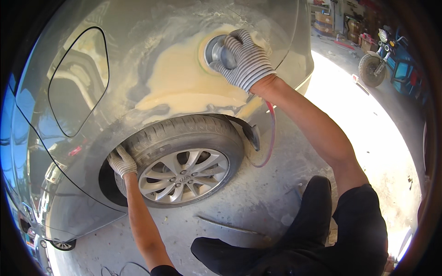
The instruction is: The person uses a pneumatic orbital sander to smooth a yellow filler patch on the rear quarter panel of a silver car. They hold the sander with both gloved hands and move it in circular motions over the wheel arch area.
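Observation:
My right hand [244, 60], in a grey-and-white striped glove, is wrapped round a round grey sander [215, 51]. The tool's disc lies against a large yellowish patch of filler [179, 78] on the greenish-grey car body [124, 18], above the rear wheel arch. A reddish hose [272, 133] hangs below my right wrist and curves toward the floor. My left hand [122, 162], gloved alike, rests at the gap between the wheel arch and the tyre [184, 131], its fingers stretched out and holding nothing. The tyre sits round a silver spoked rim [154, 184].
A fuel flap [78, 83] is to the left of the filler. A mud flap [253, 135] hangs behind the tyre. On the floor lies a thin curved strip [230, 227]. A blue three-wheeled vehicle [384, 62] and cardboard boxes [323, 23] stand at the far right.

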{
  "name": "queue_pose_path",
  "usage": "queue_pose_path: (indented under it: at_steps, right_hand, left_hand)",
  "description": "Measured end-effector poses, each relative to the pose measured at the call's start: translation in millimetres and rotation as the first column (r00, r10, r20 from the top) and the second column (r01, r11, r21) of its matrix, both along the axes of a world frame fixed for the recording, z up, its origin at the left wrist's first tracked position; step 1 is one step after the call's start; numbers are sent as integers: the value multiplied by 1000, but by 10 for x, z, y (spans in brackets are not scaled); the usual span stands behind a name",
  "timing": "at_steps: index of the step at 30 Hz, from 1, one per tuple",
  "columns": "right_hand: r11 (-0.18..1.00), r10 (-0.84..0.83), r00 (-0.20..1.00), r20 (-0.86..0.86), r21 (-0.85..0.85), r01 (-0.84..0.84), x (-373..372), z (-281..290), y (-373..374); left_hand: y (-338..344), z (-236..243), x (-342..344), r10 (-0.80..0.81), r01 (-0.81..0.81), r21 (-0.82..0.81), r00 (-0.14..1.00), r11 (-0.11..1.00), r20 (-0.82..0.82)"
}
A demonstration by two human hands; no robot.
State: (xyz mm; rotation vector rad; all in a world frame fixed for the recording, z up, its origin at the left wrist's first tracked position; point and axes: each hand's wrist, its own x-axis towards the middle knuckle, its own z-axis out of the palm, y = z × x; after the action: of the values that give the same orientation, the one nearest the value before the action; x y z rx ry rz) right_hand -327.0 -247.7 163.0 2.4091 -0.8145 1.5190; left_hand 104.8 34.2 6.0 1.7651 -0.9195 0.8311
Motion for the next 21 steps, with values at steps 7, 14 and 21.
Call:
queue_pose_path:
  at_steps: [7,14,21]
  right_hand:
    - [997,-77,994,74,17,76,26,67,44]
    - [983,-89,967,238,178,46,-119,188,-154]
    - [998,-11,991,135,69,1,-56,6,-182]
  left_hand:
    - [-11,-15,-7,-84,81,-79,996,994,-40]
    - [-89,3,-83,7,-6,-36,1000,999,21]
    - [-17,0,-6,21,-21,-1,999,1000,48]
